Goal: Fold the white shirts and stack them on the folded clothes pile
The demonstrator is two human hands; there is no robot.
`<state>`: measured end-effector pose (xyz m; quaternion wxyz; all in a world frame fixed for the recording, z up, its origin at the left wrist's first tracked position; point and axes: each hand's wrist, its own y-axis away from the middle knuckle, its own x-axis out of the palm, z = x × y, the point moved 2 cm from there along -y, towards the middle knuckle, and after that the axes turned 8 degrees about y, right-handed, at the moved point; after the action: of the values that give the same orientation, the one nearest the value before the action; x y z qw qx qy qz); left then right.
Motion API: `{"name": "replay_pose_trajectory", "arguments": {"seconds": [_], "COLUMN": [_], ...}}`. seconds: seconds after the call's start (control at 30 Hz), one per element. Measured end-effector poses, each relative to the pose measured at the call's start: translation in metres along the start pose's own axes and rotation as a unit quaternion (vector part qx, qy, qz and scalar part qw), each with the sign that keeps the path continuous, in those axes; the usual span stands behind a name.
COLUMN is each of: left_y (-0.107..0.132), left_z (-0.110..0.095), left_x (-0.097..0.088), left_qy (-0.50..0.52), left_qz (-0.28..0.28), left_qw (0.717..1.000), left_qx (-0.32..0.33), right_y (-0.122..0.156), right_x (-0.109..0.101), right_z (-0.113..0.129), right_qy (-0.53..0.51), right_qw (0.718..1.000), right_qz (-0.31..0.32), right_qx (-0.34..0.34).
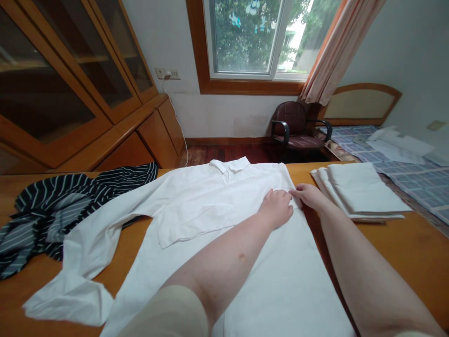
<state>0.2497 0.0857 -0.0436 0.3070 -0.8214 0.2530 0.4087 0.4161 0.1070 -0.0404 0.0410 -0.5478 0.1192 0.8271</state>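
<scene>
A white collared shirt [210, 206] lies spread flat on the wooden table [403, 243], collar toward the window, one long sleeve trailing to the left. My left hand [276, 207] rests on the shirt near its right shoulder, fingers curled down onto the cloth. My right hand [308, 195] is at the shirt's right edge, its fingers pinched on the fabric of the folded-in sleeve. The two hands almost touch.
A stack of folded white garments [361, 192] sits on the table's right. A black-and-white striped garment [59, 206] lies crumpled at the left. Beyond the table stand a dark armchair [298, 124], a wooden cabinet [77, 93] and a bed [403, 159] with a checked cover.
</scene>
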Motion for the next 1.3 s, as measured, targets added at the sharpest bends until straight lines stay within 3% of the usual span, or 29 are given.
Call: {"name": "replay_pose_trajectory", "arguments": {"seconds": [0.17,0.3,0.47,0.7,1.07,1.17,1.3], "left_y": [0.001,0.002,0.002,0.003,0.004,0.004,0.005], "left_z": [-0.003,-0.007,-0.007,-0.006,0.003,0.003,0.0], "left_x": [0.0,0.001,-0.003,0.0,0.017,0.018,0.016], "left_qy": [-0.041,-0.06,-0.078,-0.08,-0.077,-0.074,-0.078], "left_qz": [0.019,0.022,0.036,0.048,0.112,0.124,0.139], "left_qw": [0.999,0.998,0.996,0.995,0.99,0.989,0.986], "left_qx": [0.016,0.018,-0.026,-0.032,-0.037,-0.036,-0.039], "right_y": [-0.008,-0.008,0.001,0.008,0.001,0.0,-0.005], "right_x": [0.002,0.003,-0.006,-0.009,-0.008,-0.01,-0.004], "right_z": [-0.015,-0.02,-0.017,-0.014,-0.035,-0.026,0.002], "right_qy": [-0.072,-0.173,-0.146,-0.289,-0.248,-0.182,-0.004], "right_qw": [0.997,0.979,0.977,0.933,0.931,0.96,0.998], "right_qz": [0.013,0.086,0.149,0.19,0.251,0.204,0.007], "right_qx": [0.034,0.061,0.051,0.098,0.091,0.066,0.067]}}
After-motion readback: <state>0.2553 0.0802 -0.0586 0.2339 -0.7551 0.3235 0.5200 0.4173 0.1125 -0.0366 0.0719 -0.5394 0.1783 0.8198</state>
